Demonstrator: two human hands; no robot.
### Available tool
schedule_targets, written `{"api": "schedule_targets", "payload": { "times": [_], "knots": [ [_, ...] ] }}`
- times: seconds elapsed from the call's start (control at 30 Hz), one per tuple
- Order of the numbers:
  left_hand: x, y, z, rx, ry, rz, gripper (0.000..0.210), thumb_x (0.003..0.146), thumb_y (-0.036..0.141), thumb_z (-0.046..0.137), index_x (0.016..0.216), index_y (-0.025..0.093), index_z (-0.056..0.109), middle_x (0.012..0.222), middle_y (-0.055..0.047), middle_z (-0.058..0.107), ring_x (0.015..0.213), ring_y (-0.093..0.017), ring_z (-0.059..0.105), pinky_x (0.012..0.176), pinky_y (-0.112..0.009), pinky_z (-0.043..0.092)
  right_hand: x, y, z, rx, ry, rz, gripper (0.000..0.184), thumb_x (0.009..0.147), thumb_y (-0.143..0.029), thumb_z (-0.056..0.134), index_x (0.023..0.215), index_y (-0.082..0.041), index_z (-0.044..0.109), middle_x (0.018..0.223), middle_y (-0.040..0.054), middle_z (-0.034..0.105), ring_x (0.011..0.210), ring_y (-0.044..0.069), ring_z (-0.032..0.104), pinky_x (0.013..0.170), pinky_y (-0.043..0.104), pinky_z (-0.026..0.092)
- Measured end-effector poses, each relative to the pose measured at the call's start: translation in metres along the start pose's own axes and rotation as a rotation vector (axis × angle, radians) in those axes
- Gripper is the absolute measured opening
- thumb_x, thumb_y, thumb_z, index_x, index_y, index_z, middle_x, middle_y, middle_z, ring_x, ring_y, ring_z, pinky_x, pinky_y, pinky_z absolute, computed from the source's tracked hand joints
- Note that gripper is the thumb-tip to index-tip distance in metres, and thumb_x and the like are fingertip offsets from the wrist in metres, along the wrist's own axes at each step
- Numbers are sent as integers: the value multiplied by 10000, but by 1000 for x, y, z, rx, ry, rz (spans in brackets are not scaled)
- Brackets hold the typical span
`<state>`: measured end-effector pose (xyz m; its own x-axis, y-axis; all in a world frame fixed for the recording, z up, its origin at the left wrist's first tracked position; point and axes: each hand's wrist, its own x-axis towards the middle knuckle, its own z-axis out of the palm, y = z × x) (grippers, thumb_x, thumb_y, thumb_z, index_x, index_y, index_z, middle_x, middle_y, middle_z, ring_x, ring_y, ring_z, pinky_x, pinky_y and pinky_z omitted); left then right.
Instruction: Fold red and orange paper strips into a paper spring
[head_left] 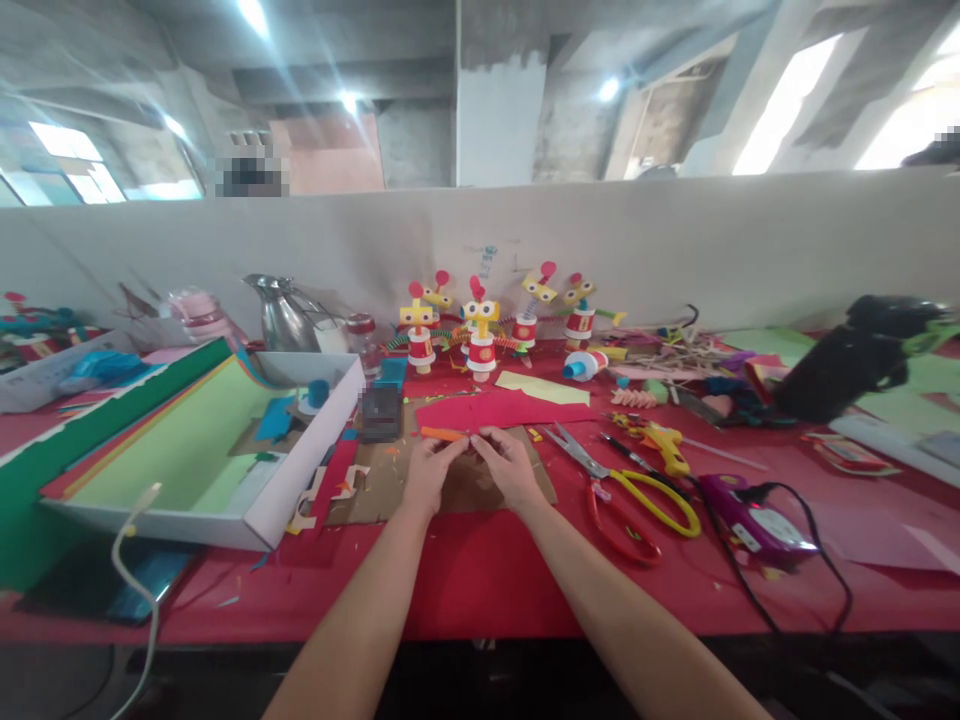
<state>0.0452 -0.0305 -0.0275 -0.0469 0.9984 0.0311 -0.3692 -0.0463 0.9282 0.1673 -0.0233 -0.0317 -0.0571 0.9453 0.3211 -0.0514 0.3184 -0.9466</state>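
Observation:
An orange paper strip lies across the fingertips of my left hand, which pinches it near its right end. Touching or nearly touching those fingertips, my right hand is closed in a pinch at the same end of the strip. What exactly sits between its fingers is too small to make out. Beneath both hands is a brown cardboard sheet with small paper scraps. Just beyond them lie a red paper piece and a pale yellow strip.
Large scissors lie to the right, beside a yellow glue gun and a purple corded device. Several paper-cup robot figures stand at the back. A white box with coloured paper is left; a black bottle stands far right.

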Motion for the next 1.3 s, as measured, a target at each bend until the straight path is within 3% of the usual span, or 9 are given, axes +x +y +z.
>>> {"api": "schedule_targets", "payload": {
  "times": [0.5, 0.63, 0.73, 0.8, 0.87, 1.0, 1.13, 1.2, 1.3],
  "knots": [
    [2, -2, 1, -116, 36, -15, 180, 576, 293, 752, 637, 139, 681, 571, -6, 633, 533, -97, 525, 571, -221, 384, -2, -6, 4, 79, -33, 7, 269, 740, -445, 614, 823, -190, 625, 793, 24, 624, 711, 158, 548, 667, 265, 450],
    [-3, 1, 3, 22, 46, -1, 179, 608, 327, 724, 645, 155, 687, 593, -22, 649, 564, -133, 550, 590, -243, 402, -2, -3, 4, 80, -26, 13, 263, 740, -439, 619, 809, -185, 621, 773, 23, 617, 693, 153, 542, 640, 258, 441],
    [-4, 24, -3, 281, -31, 5, 126, 586, 294, 732, 626, 178, 702, 601, -55, 664, 618, -194, 584, 597, -271, 416, 0, 2, 1, 16, 59, 23, 268, 731, -444, 627, 738, -176, 604, 664, 3, 575, 623, 138, 508, 575, 242, 408],
    [3, 58, -19, 484, -21, 147, 121, 517, 212, 765, 628, 213, 715, 635, -62, 673, 689, -229, 598, 644, -286, 427, 3, 4, -2, 38, 147, 55, 276, 701, -441, 655, 729, -172, 606, 627, -8, 560, 592, 128, 497, 546, 233, 388],
    [18, 101, -47, 714, 129, 303, 180, 542, 180, 741, 716, 228, 737, 743, -71, 693, 797, -256, 603, 750, -311, 421, 5, 3, -5, 128, 223, 103, 282, 654, -423, 699, 744, -172, 611, 627, -14, 567, 576, 118, 502, 538, 227, 386],
    [65, 171, -123, 1383, 348, 217, 199, 654, 140, 620, 785, 230, 741, 906, -71, 703, 953, -288, 585, 864, -355, 388, 7, -4, -6, 255, 282, 175, 268, 606, -381, 742, 736, -178, 625, 643, -18, 579, 582, 106, 518, 553, 219, 401],
    [98, 184, -186, 1768, 119, 77, 359, 611, 73, 606, 912, 232, 722, 1113, -83, 656, 1058, -278, 560, 910, -320, 382, 7, -7, -7, 267, 288, 253, 257, 599, -371, 758, 732, -185, 640, 645, -16, 590, 589, 107, 526, 543, 212, 407],
    [104, 183, -205, 1832, 200, -36, 415, 636, 98, 597, 1031, 193, 682, 1123, -130, 643, 1039, -292, 572, 875, -335, 409, 7, -6, -8, 263, 293, 278, 260, 604, -380, 756, 743, -191, 644, 679, -5, 612, 613, 122, 550, 552, 223, 423],
    [106, 189, -224, 1868, 484, -186, 379, 706, 142, 543, 1051, 19, 641, 1057, -284, 612, 1015, -402, 554, 817, -470, 419, 8, -6, -9, 283, 326, 295, 270, 590, -381, 764, 749, -199, 644, 695, 3, 625, 615, 133, 565, 541, 232, 434]
  ]
}}
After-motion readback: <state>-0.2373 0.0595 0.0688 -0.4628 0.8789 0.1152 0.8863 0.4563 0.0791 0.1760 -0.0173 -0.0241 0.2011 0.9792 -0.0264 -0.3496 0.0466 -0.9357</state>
